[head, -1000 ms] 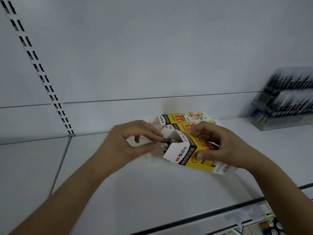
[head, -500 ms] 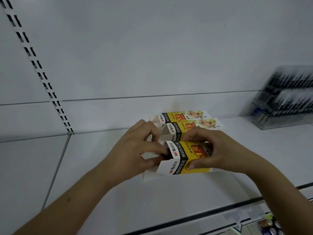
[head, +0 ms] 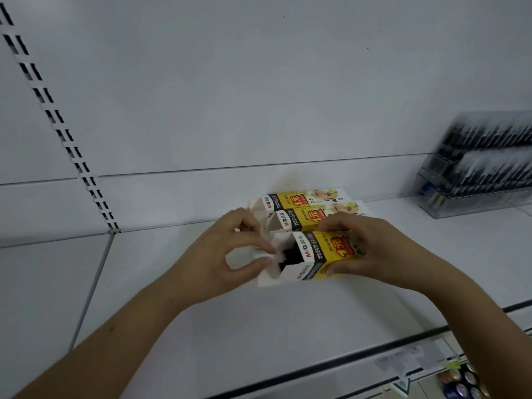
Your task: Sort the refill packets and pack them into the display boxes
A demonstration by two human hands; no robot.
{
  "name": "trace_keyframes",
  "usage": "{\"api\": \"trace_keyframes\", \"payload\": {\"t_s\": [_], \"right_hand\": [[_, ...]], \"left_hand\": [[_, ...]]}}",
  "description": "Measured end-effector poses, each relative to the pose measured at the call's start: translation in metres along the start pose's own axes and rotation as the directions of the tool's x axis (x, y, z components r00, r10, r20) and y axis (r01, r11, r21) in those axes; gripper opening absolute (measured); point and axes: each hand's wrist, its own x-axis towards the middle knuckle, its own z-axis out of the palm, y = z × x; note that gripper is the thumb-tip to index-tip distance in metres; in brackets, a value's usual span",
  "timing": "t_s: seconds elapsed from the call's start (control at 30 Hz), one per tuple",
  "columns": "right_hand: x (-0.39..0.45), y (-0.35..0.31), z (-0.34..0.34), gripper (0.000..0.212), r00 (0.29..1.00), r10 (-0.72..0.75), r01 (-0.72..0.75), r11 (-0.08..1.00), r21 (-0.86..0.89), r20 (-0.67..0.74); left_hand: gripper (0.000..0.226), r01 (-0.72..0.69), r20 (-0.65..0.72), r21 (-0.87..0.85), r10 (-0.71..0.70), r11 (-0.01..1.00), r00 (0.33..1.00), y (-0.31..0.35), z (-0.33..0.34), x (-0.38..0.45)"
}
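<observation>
right hand (head: 371,249) grip: clasps yellow display box (head: 325,256) | left hand (head: 230,254) grip: pinches its white end flap (head: 266,254) | 2 matching boxes (head: 311,207) behind | white shelf (head: 259,318)

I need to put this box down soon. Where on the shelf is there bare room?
Bare shelf lies left of the left hand, and between the two boxes at the back wall and the clear pen display. It is crowded around the open box that the right hand grips.

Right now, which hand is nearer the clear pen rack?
Right. The right hand grips the yellow box, on the side nearer the pen rack; the left hand is farther away.
</observation>
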Motion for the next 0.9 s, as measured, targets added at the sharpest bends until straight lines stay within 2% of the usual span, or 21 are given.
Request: {"api": "trace_keyframes", "payload": {"t_s": [0.1,0.2,0.3,0.4,0.47,0.6,0.7,0.8,0.9], "right_hand": [[0.001,0.013,0.003,0.05,0.995,-0.033,0.016,0.983,-0.185,-0.091],[0.006,0.026,0.02,0.051,0.977,-0.136,0.077,0.943,-0.323,-0.162],[0.007,0.031,0.029,0.048,0.963,-0.152,0.073,0.943,-0.324,-0.224],[0.009,0.022,0.03,0.048,0.954,-0.187,0.097,0.933,-0.346,-0.236],[0.023,0.001,0.029,0.048,0.947,-0.217,0.15,0.95,-0.274,-0.235],[0.084,-0.074,0.04,0.039,0.908,-0.315,0.314,0.948,-0.05,-0.275],[0.131,-0.14,0.066,0.044,0.876,-0.397,0.426,0.903,0.056,-0.272],[0.162,-0.2,0.099,0.046,0.848,-0.456,0.499,0.858,0.117,-0.27],[0.176,-0.252,0.135,0.045,0.836,-0.467,0.53,0.822,0.207,-0.288]], "left_hand": [[0.011,0.04,0.024,0.17,-0.045,0.985,0.999,-0.014,0.0,0.0],[0.012,0.148,0.04,0.223,-0.161,0.964,0.986,-0.031,0.002,-0.003],[0.025,0.249,0.065,0.254,-0.273,0.935,0.96,-0.048,0.005,-0.008],[0.021,0.333,0.02,0.237,-0.347,0.913,0.938,-0.052,0.009,-0.012],[0.02,0.335,0.022,0.274,-0.354,0.902,0.935,-0.048,0.005,-0.016],[0.04,0.391,0.084,0.365,-0.448,0.845,0.89,-0.029,-0.029,-0.048],[0.042,0.473,-0.046,0.391,-0.496,0.79,0.867,-0.01,-0.054,-0.102],[0.037,0.598,-0.179,0.36,-0.576,0.716,0.797,0.008,-0.075,-0.16],[0.03,0.677,-0.315,0.304,-0.6,0.67,0.736,0.016,-0.102,-0.212]]}}
